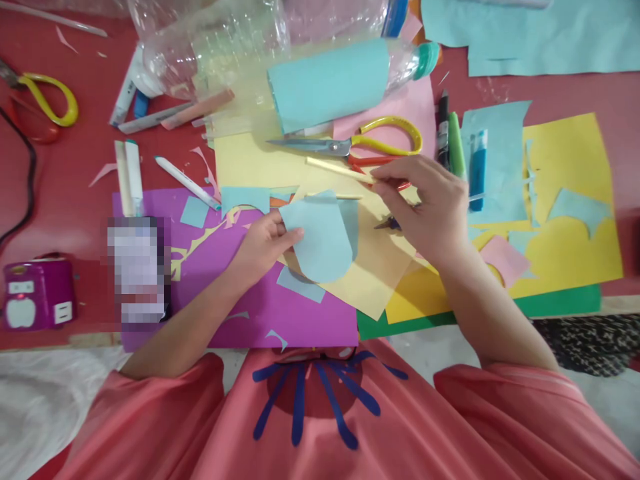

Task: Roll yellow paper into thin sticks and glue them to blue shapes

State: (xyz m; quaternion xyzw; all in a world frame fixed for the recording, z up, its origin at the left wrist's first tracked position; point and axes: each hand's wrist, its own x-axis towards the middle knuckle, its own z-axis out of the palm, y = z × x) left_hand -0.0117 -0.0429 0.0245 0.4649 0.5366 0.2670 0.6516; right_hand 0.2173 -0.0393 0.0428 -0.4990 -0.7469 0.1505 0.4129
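Observation:
My left hand (274,241) pinches the left edge of a light blue paper cutout (324,240) with a rounded lower end. Between the thumb and fingers of my right hand (417,200) is a thin pale yellow stick (337,170), perhaps a rolled paper tube, pointing left above the cutout. Scissors (345,147) with yellow and red handles lie just beyond that hand, their blades to the left. Beneath both hands are a pale yellow sheet (380,283) and a purple sheet (300,327).
Clear plastic bottles lie at the back, one wrapped in blue paper (333,83). Pens, including a black one (443,130), lie to the right above a yellow sheet (575,260). On the left are a phone (140,270), a purple power adapter (40,293) and more scissors (53,100).

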